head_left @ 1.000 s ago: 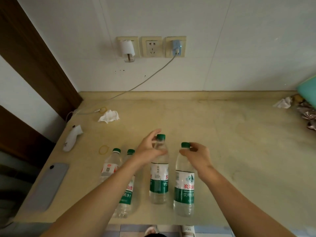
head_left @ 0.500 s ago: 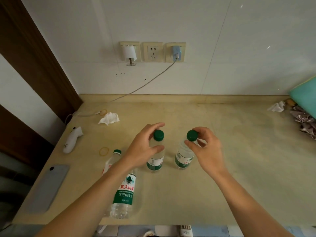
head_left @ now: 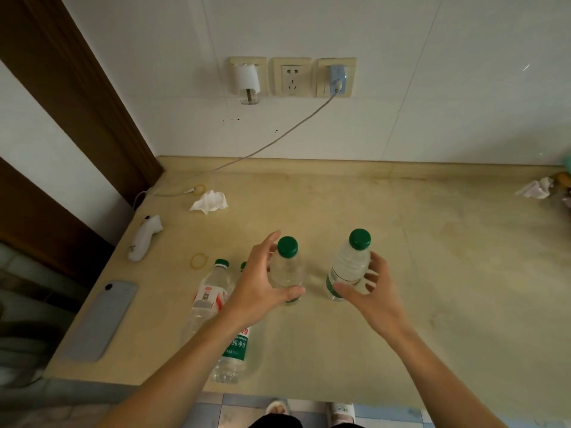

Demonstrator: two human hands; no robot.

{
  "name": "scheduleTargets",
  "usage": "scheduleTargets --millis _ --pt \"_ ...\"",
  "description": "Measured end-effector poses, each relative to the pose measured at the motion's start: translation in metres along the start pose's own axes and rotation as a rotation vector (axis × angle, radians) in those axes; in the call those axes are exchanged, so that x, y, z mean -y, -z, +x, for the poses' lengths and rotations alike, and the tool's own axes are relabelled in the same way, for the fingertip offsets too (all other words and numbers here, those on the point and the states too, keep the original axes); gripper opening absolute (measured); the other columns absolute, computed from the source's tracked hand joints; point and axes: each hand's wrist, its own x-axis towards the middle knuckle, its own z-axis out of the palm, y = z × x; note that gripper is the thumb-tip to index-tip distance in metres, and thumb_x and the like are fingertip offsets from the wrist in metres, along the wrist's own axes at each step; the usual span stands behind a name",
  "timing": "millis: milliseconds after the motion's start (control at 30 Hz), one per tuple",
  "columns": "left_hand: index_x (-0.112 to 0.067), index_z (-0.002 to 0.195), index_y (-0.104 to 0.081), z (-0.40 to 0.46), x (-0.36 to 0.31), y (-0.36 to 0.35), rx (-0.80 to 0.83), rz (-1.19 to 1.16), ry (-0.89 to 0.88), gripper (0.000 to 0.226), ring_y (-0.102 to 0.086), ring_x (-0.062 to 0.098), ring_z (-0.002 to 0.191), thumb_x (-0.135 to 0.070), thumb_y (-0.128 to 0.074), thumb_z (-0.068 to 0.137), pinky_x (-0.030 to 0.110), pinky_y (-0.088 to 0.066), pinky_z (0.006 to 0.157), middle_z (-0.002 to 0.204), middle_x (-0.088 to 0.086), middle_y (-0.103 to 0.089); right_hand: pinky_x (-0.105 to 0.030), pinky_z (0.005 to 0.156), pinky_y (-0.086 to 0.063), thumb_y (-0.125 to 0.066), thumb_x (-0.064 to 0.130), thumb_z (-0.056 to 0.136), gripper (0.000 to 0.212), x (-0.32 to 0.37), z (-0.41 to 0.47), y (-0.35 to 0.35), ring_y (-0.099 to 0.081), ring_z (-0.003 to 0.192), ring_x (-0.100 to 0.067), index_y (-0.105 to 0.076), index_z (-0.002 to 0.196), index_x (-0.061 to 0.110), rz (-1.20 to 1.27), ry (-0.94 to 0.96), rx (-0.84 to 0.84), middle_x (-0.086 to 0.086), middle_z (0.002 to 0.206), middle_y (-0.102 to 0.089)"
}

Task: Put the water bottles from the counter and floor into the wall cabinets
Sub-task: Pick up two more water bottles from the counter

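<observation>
Four green-capped water bottles on beige counter (head_left: 432, 273). Two upright near centre: left upright bottle (head_left: 286, 270) and right upright bottle (head_left: 349, 267), apart from each other, side by side. Two more nearer the front edge, to the left: red-label bottle (head_left: 207, 299) and green-label bottle (head_left: 234, 350), side by side, the latter partly hidden under the left forearm; upright or lying not clear from this angle.

Left hand (head_left: 258, 291) cupped around left upright bottle, fingers behind the shoulder, thumb in front near the base; fingers only loosely bent, firm grip not confirmed. Right hand (head_left: 370, 291) spread around lower body of right upright bottle, fingers straight to relaxed, thumb near the label; contact unclear.

Elsewhere on counter: crumpled tissue (head_left: 209, 201) towards back left, yellow rubber band (head_left: 198, 261) left of bottles, white handheld device (head_left: 144, 237) near left edge, grey phone (head_left: 100, 319) face down at front left. Second crumpled tissue (head_left: 536, 188) at far right. On wall: three sockets, white plug-in unit (head_left: 246, 81) in the left one, blue charger (head_left: 336, 78) in the right one, cable (head_left: 278, 139) running down to counter. Slippered feet visible below counter edge.
</observation>
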Motion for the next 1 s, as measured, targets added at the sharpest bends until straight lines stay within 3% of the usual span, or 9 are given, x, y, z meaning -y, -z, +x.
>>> scheduleTargets --millis 67,100,233,367,467,600,700,833,1000 --pt "-0.044 0.153 -0.023 -0.004 0.010 -0.010 -0.015 -0.010 0.052 0.114 -0.046 0.005 0.135 -0.038 -0.094 0.065 0.036 -0.042 0.114 0.146 -0.017 -0.044 -0.029 0.095 -0.049 -0.091 0.054 0.059 0.098 -0.014 0.003 -0.008 -0.057 0.116 -0.005 -0.039 0.141 0.036 0.020 -0.009 0.035 0.021 0.132 -0.056" --pt "-0.046 0.152 -0.022 -0.006 0.014 -0.015 -0.034 -0.025 0.074 0.114 -0.048 0.004 0.133 -0.035 -0.095 0.065 0.034 -0.044 0.111 0.146 -0.016 -0.046 -0.023 0.091 -0.049 -0.093 0.044 0.063 0.089 -0.018 0.005 -0.012 -0.059 0.113 -0.002 -0.042 0.136 0.040 0.030 -0.006 0.042 0.024 0.127 -0.058" --pt "-0.071 0.130 -0.025 -0.012 0.025 -0.033 -0.151 -0.093 0.119 0.104 -0.054 -0.012 0.117 -0.026 -0.095 0.067 0.005 -0.047 0.085 0.132 -0.027 -0.051 -0.005 0.072 -0.049 -0.090 0.021 0.072 0.070 -0.022 0.013 -0.022 -0.062 0.097 0.014 -0.045 0.114 0.055 0.071 0.041 0.000 0.041 0.105 -0.062" --pt "-0.035 0.136 -0.042 -0.008 0.032 -0.045 -0.224 -0.093 0.128 0.087 -0.063 0.002 0.113 -0.025 -0.094 0.068 0.020 -0.054 0.091 0.122 -0.017 -0.063 -0.004 0.071 -0.048 -0.088 0.019 0.075 0.065 -0.022 0.013 -0.027 -0.064 0.096 0.012 -0.049 0.106 0.062 0.105 0.072 -0.037 0.037 0.105 -0.065" --pt "-0.035 0.128 -0.049 -0.004 0.034 -0.046 -0.244 -0.093 0.113 0.077 -0.066 0.000 0.104 -0.027 -0.095 0.067 0.023 -0.056 0.087 0.112 -0.020 -0.067 -0.007 0.072 -0.050 -0.089 0.018 0.073 0.067 -0.024 0.013 -0.028 -0.067 0.095 0.007 -0.053 0.103 0.066 0.148 0.069 -0.059 0.030 0.104 -0.069" --pt "-0.049 0.115 -0.050 0.007 0.015 -0.043 -0.186 -0.115 0.034 0.068 -0.067 0.000 0.099 -0.028 -0.094 0.067 0.014 -0.054 0.075 0.107 -0.019 -0.069 -0.018 0.074 -0.053 -0.090 0.026 0.071 0.058 -0.013 0.009 -0.021 -0.068 0.095 0.005 -0.057 0.112 0.051 0.214 0.052 -0.096 0.025 0.105 -0.071" --pt "-0.042 0.117 -0.051 0.022 -0.018 -0.039 -0.157 -0.156 -0.056 0.067 -0.067 -0.002 0.097 -0.024 -0.093 0.068 0.010 -0.052 0.072 0.106 -0.023 -0.069 -0.019 0.073 -0.054 -0.089 0.031 0.069 0.056 0.014 0.004 -0.003 -0.069 0.094 0.003 -0.059 0.114 0.045 0.247 0.083 -0.162 0.021 0.104 -0.072" --pt "-0.031 0.124 -0.053 0.046 -0.083 -0.037 -0.125 -0.244 -0.227 0.067 -0.068 -0.002 0.098 -0.018 -0.092 0.071 0.010 -0.053 0.072 0.107 -0.022 -0.069 -0.015 0.072 -0.055 -0.090 0.017 0.069 0.057 0.067 -0.003 0.037 -0.071 0.092 -0.004 -0.063 0.118 0.028 0.300 0.216 -0.288 0.012 0.102 -0.074" --pt "-0.040 0.127 -0.052 0.064 -0.193 -0.025 -0.095 -0.299 -0.474 0.070 -0.064 -0.005 0.103 -0.026 -0.093 0.071 0.009 -0.051 0.076 0.114 -0.028 -0.064 -0.016 0.069 -0.055 -0.090 0.013 0.070 0.049 0.154 -0.020 0.105 -0.072 0.087 -0.002 -0.064 0.111 0.024 0.352 0.424 -0.485 0.013 0.097 -0.076"
